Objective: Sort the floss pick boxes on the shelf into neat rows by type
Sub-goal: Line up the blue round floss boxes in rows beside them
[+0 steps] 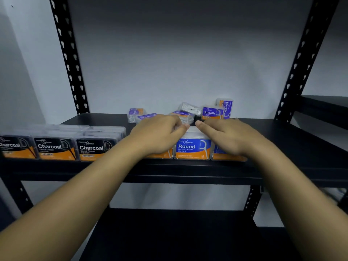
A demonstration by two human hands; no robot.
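Note:
Three black-and-orange Charcoal boxes (54, 148) stand in a row at the shelf's front left, with more rows behind them. Blue-and-orange Round boxes (192, 148) stand in a row at the front centre. My left hand (160, 133) rests on top of the left Round box and covers most of it. My right hand (226, 135) lies over the right Round box. Both hands' fingertips meet above the middle Round box, touching its clear lid. Purple Smooth boxes (211, 113) lie jumbled at the back of the shelf, some upright, some tipped.
The black metal shelf (282, 140) has perforated uprights at back left (69, 59) and back right (301, 59). A lower shelf (169, 232) lies beneath. Another rack's shelf (325, 104) juts in at the right. A white wall stands behind.

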